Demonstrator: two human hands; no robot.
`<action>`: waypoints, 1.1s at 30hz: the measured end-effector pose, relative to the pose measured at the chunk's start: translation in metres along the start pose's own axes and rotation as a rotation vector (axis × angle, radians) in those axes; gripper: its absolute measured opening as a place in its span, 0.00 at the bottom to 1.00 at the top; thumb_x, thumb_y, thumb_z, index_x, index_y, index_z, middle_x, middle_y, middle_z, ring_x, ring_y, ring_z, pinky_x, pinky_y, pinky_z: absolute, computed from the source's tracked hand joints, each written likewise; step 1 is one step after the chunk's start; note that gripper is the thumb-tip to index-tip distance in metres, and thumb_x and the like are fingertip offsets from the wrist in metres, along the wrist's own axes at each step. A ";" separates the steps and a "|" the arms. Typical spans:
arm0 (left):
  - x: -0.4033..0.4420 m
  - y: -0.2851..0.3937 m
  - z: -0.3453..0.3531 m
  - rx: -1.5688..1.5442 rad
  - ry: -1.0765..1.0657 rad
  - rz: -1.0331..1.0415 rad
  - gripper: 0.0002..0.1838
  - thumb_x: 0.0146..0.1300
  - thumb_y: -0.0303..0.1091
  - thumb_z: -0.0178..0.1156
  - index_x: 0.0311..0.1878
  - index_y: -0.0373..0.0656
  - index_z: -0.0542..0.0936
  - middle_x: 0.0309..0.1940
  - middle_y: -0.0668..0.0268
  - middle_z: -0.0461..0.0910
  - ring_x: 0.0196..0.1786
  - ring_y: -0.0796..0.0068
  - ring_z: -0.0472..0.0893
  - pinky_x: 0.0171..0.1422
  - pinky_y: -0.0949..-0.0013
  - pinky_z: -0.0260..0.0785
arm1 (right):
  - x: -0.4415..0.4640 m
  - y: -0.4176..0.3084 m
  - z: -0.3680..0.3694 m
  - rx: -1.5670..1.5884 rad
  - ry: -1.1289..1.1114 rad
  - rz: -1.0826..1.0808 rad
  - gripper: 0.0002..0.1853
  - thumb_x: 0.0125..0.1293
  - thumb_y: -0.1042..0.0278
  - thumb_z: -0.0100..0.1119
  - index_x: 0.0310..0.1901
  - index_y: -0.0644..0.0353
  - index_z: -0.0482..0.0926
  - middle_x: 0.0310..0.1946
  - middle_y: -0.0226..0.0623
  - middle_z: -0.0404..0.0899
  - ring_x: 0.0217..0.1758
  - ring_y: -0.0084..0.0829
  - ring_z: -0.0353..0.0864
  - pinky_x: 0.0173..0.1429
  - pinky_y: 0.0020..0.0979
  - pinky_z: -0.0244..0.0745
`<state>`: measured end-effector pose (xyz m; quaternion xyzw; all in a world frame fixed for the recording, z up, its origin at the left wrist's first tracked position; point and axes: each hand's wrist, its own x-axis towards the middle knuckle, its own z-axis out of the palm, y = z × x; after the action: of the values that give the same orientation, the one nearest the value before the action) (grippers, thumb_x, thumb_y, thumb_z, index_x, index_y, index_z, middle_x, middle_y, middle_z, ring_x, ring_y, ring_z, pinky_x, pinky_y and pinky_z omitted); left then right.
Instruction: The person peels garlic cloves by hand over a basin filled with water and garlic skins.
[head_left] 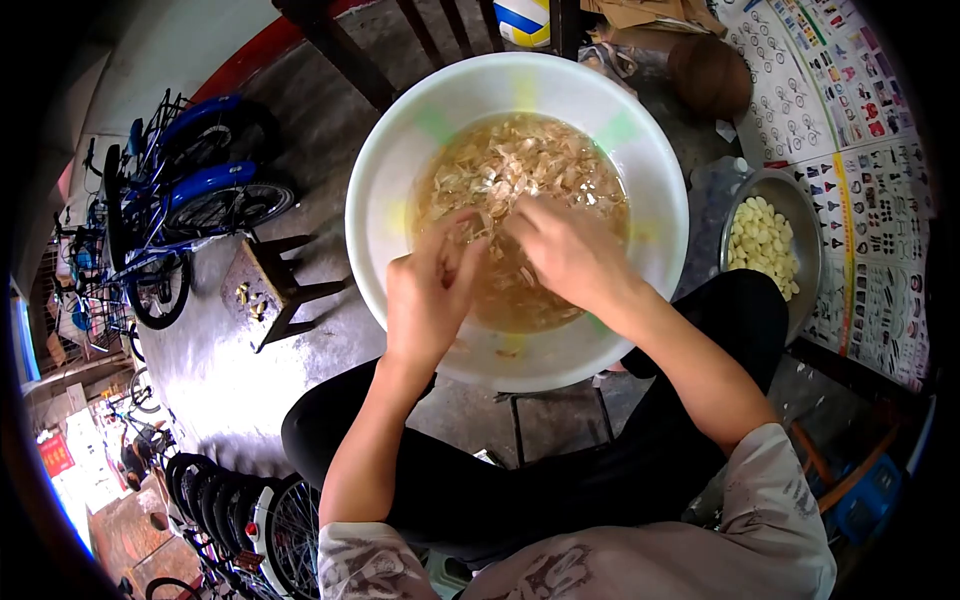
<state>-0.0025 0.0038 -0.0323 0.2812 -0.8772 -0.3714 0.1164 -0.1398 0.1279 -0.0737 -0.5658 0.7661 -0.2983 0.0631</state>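
A large white plastic basin (385, 200) stands in front of me, holding brownish water with many loose garlic skins (520, 160) floating on it. Over the water, my left hand (432, 280) has its fingers curled and drawn together. My right hand (570, 250) comes in from the other side, its fingertips pinched together close to the left fingers. What sits between the fingertips is too small and blurred to name. To the right, peeled garlic cloves (762, 240) fill part of a metal bowl (808, 250).
Printed sheets (880, 240) cover the surface beneath the metal bowl. A small wooden stool (262, 290) with a few bits on it stands left. Blue bicycles (205, 190) are farther left; a dark wooden chair (345, 50) and brown ball (710, 77) lie beyond the basin.
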 end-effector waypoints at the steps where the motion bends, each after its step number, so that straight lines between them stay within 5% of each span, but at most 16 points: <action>1: 0.000 0.001 -0.001 -0.089 0.006 -0.060 0.17 0.65 0.26 0.64 0.58 0.37 0.80 0.13 0.68 0.63 0.19 0.84 0.61 0.24 0.72 0.59 | -0.001 -0.004 -0.001 -0.078 -0.069 -0.038 0.07 0.58 0.77 0.60 0.37 0.70 0.81 0.42 0.47 0.79 0.42 0.40 0.84 0.44 0.38 0.82; 5: -0.003 0.004 -0.002 -0.109 -0.029 -0.066 0.15 0.67 0.25 0.62 0.56 0.36 0.81 0.14 0.68 0.66 0.19 0.85 0.63 0.24 0.73 0.60 | -0.011 -0.005 0.007 -0.263 -0.111 -0.154 0.05 0.56 0.75 0.61 0.34 0.65 0.81 0.40 0.43 0.79 0.44 0.37 0.84 0.40 0.37 0.82; 7: -0.010 0.003 0.001 -0.015 -0.087 0.227 0.18 0.61 0.25 0.63 0.55 0.44 0.82 0.17 0.63 0.76 0.17 0.68 0.74 0.27 0.63 0.70 | -0.017 0.000 0.019 -0.340 -0.098 -0.228 0.05 0.56 0.74 0.61 0.33 0.63 0.82 0.39 0.41 0.79 0.44 0.36 0.84 0.37 0.35 0.81; 8: -0.014 -0.001 0.003 -0.017 -0.092 0.230 0.18 0.61 0.25 0.63 0.55 0.44 0.82 0.17 0.63 0.76 0.17 0.68 0.74 0.27 0.63 0.70 | -0.020 0.001 0.023 -0.305 -0.186 -0.188 0.03 0.56 0.73 0.61 0.31 0.61 0.81 0.38 0.40 0.79 0.44 0.36 0.84 0.35 0.34 0.80; 10: -0.024 -0.005 0.006 0.053 -0.336 0.578 0.27 0.56 0.24 0.61 0.61 0.50 0.80 0.23 0.63 0.79 0.22 0.66 0.79 0.28 0.61 0.74 | -0.023 -0.001 0.023 -0.269 -0.276 -0.141 0.02 0.56 0.73 0.61 0.30 0.60 0.81 0.37 0.39 0.79 0.44 0.35 0.83 0.33 0.34 0.80; 13: -0.038 0.025 0.014 0.245 -0.465 0.639 0.33 0.51 0.23 0.65 0.65 0.54 0.79 0.22 0.66 0.79 0.21 0.71 0.78 0.27 0.64 0.76 | -0.025 -0.007 0.025 -0.352 -0.257 -0.162 0.04 0.56 0.71 0.60 0.26 0.58 0.80 0.32 0.38 0.79 0.42 0.35 0.83 0.32 0.32 0.79; 17: -0.035 0.021 0.016 0.354 -0.358 0.639 0.33 0.55 0.25 0.65 0.67 0.56 0.77 0.24 0.65 0.81 0.21 0.71 0.79 0.27 0.64 0.77 | -0.024 -0.007 0.025 -0.277 -0.244 -0.115 0.03 0.55 0.69 0.59 0.30 0.58 0.77 0.33 0.37 0.75 0.40 0.31 0.82 0.31 0.37 0.79; 20: -0.028 0.001 0.006 0.540 -0.311 0.412 0.30 0.59 0.25 0.63 0.67 0.56 0.77 0.25 0.65 0.81 0.21 0.67 0.78 0.29 0.64 0.76 | -0.020 -0.013 0.003 -0.128 -0.069 0.008 0.04 0.57 0.72 0.58 0.29 0.62 0.80 0.30 0.40 0.79 0.37 0.38 0.83 0.31 0.33 0.79; 23: -0.014 -0.012 -0.007 0.529 -0.309 0.269 0.26 0.64 0.26 0.57 0.66 0.55 0.76 0.20 0.64 0.77 0.18 0.65 0.79 0.27 0.65 0.73 | -0.027 0.004 -0.016 -0.115 -0.400 0.043 0.05 0.57 0.74 0.62 0.36 0.62 0.80 0.28 0.42 0.80 0.35 0.40 0.84 0.35 0.39 0.79; 26: 0.001 -0.006 -0.021 0.134 -0.229 0.065 0.20 0.70 0.31 0.55 0.64 0.46 0.78 0.20 0.70 0.72 0.17 0.78 0.67 0.24 0.73 0.61 | -0.039 0.019 -0.090 0.178 -0.319 0.204 0.10 0.61 0.74 0.64 0.44 0.63 0.81 0.33 0.41 0.85 0.33 0.36 0.85 0.39 0.35 0.78; 28: 0.006 0.012 -0.033 -0.690 -0.316 -0.431 0.18 0.74 0.33 0.50 0.61 0.38 0.78 0.19 0.75 0.63 0.19 0.85 0.57 0.24 0.77 0.50 | -0.055 0.028 -0.141 0.208 -0.051 0.473 0.07 0.65 0.77 0.60 0.44 0.62 0.82 0.32 0.40 0.86 0.28 0.28 0.83 0.36 0.30 0.77; 29: 0.006 0.008 -0.036 -0.904 -0.344 -0.455 0.18 0.75 0.35 0.47 0.59 0.35 0.77 0.23 0.76 0.67 0.24 0.85 0.59 0.27 0.78 0.50 | -0.071 0.050 -0.154 0.163 0.199 0.497 0.06 0.66 0.77 0.57 0.42 0.64 0.82 0.29 0.40 0.84 0.26 0.23 0.79 0.34 0.28 0.74; 30: 0.005 0.009 -0.035 -0.908 -0.339 -0.456 0.18 0.75 0.35 0.47 0.59 0.35 0.77 0.23 0.76 0.67 0.24 0.85 0.59 0.27 0.78 0.50 | -0.088 0.076 -0.172 -0.167 0.247 0.606 0.06 0.66 0.77 0.58 0.43 0.65 0.81 0.30 0.41 0.84 0.28 0.25 0.81 0.34 0.27 0.74; 31: 0.004 0.011 -0.033 -1.111 -0.312 -0.485 0.18 0.75 0.34 0.47 0.60 0.35 0.75 0.25 0.75 0.68 0.25 0.86 0.59 0.27 0.78 0.50 | -0.109 0.108 -0.182 -0.268 0.247 0.736 0.09 0.65 0.74 0.61 0.46 0.64 0.82 0.29 0.42 0.84 0.32 0.35 0.85 0.41 0.32 0.79; 33: 0.006 0.009 -0.033 -1.348 -0.340 -0.549 0.20 0.73 0.32 0.46 0.65 0.38 0.71 0.32 0.74 0.70 0.27 0.88 0.60 0.28 0.81 0.51 | -0.141 0.139 -0.183 -0.445 0.132 0.754 0.11 0.65 0.73 0.63 0.49 0.62 0.82 0.36 0.43 0.84 0.38 0.40 0.85 0.47 0.34 0.78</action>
<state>0.0029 -0.0140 -0.0026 0.2966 -0.3633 -0.8827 0.0294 -0.2846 0.3510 -0.0322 -0.2262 0.9670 -0.1175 -0.0048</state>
